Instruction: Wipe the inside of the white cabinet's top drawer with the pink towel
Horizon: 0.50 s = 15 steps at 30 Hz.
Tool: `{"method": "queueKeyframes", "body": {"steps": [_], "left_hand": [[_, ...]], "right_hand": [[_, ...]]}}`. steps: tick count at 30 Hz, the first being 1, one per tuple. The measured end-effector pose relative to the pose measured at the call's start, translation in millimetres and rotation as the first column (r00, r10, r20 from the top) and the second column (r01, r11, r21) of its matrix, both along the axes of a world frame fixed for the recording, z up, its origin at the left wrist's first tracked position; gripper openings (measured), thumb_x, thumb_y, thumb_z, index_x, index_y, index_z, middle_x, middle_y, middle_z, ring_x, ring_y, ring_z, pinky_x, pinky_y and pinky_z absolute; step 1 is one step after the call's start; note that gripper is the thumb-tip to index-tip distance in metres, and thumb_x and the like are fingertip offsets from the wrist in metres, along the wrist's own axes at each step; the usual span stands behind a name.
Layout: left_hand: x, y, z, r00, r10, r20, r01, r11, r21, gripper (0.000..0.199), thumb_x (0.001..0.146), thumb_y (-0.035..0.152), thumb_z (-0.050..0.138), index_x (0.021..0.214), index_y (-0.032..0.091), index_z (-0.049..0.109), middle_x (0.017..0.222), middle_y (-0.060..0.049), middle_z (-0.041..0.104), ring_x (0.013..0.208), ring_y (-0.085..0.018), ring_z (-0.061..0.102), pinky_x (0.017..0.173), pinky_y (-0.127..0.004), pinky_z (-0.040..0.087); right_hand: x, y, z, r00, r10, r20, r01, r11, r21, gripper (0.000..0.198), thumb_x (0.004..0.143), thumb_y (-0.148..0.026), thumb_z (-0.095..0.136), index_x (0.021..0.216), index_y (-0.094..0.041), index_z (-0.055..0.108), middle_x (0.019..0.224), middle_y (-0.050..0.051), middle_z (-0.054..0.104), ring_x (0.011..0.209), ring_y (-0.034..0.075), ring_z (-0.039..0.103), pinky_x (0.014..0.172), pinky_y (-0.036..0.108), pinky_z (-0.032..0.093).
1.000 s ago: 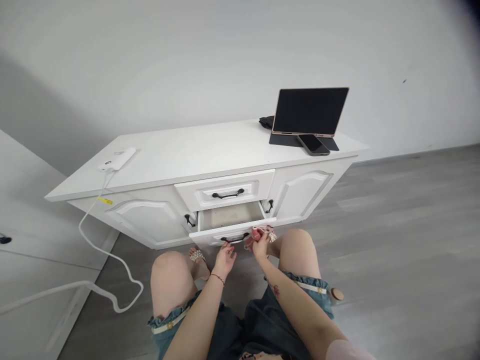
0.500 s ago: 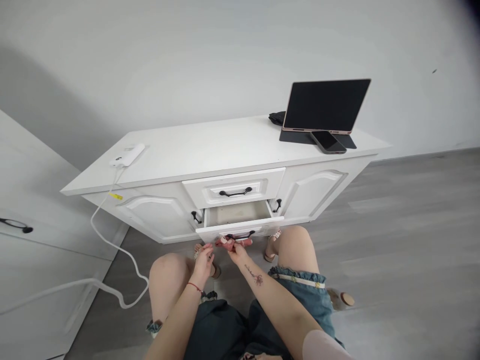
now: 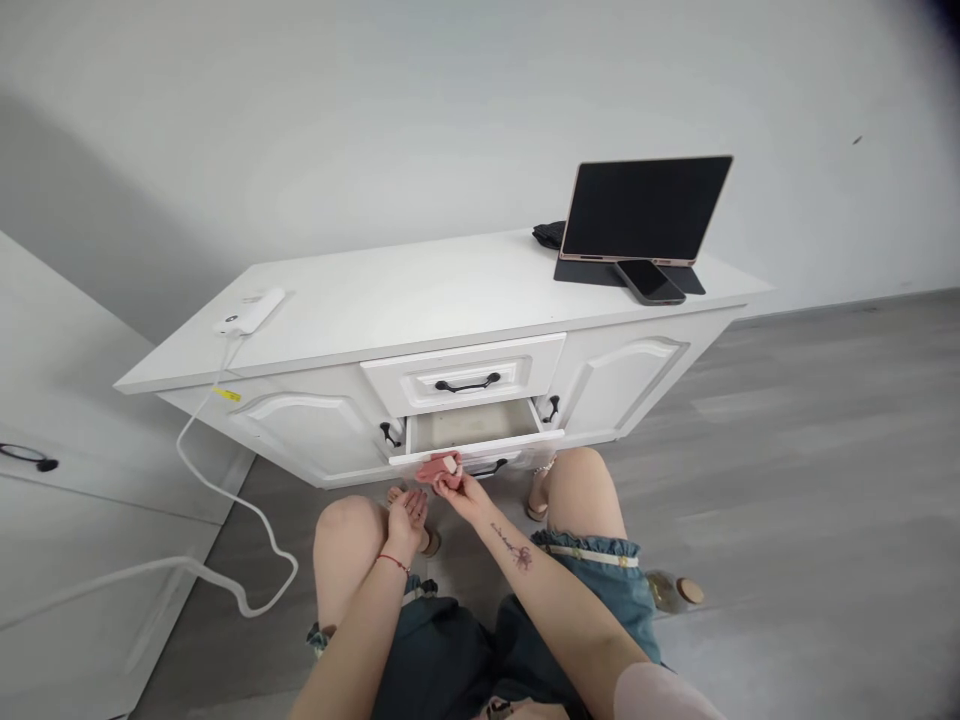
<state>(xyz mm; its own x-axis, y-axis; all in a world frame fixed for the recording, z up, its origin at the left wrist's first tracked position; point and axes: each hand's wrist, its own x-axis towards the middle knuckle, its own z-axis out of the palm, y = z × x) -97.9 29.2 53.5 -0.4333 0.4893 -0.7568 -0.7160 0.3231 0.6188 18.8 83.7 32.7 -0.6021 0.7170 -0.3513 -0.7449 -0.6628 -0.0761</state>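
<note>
A small pink cloth (image 3: pixel 437 468) with a pale patch is pinched in my right hand (image 3: pixel 463 497), in front of the lower drawer's face. My left hand (image 3: pixel 409 514) is just to the left and lower, palm turned up, fingers loosely spread and holding nothing. Behind the cloth, the lower drawer (image 3: pixel 540 437) is pulled out, and its pale inside shows. The cloth covers part of the drawer front and comes near its black handle (image 3: pixel 491 468). Whether the cloth touches the drawer I cannot tell.
The white cabinet (image 3: pixel 360 290) carries a tablet (image 3: pixel 645 210), a phone (image 3: pixel 649 282), a black item (image 3: pixel 550 235) and a white power strip (image 3: pixel 251 312). Its cord (image 3: pixel 255 510) hangs to the floor at left. A corked glass jar (image 3: pixel 667 592) lies beside my right leg.
My right hand has lifted the cloth slightly and moved it left, uncovering more of the drawer handle. My left hand has turned palm up and its fingers have opened.
</note>
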Motion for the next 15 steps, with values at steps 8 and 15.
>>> {"method": "queueKeyframes", "body": {"steps": [8, 15], "left_hand": [[31.6, 19.5, -7.7, 0.980, -0.162, 0.120, 0.154, 0.985, 0.074, 0.017, 0.087, 0.008, 0.051, 0.078, 0.018, 0.061, 0.085, -0.007, 0.069, 0.080, -0.014, 0.068, 0.084, -0.026, 0.052], [61.6, 47.8, -9.4, 0.922, -0.314, 0.229, 0.296, 0.949, 0.110, 0.014, 0.085, 0.005, 0.055, 0.080, 0.016, 0.061, 0.085, -0.010, 0.068, 0.081, -0.016, 0.067, 0.086, -0.029, 0.051]], "right_hand": [[84.2, 11.7, -0.9, 0.997, 0.023, -0.068, -0.036, 0.980, -0.194, 0.025, 0.083, -0.020, 0.055, 0.105, -0.009, 0.049, 0.099, 0.010, 0.053, 0.077, 0.011, 0.058, 0.058, 0.020, 0.058], [160.5, 35.5, 2.7, 0.993, -0.117, 0.029, 0.119, 0.985, -0.127, 0.011, 0.084, -0.016, 0.050, 0.095, -0.018, 0.051, 0.094, 0.005, 0.058, 0.080, 0.013, 0.061, 0.061, 0.023, 0.059]]}}
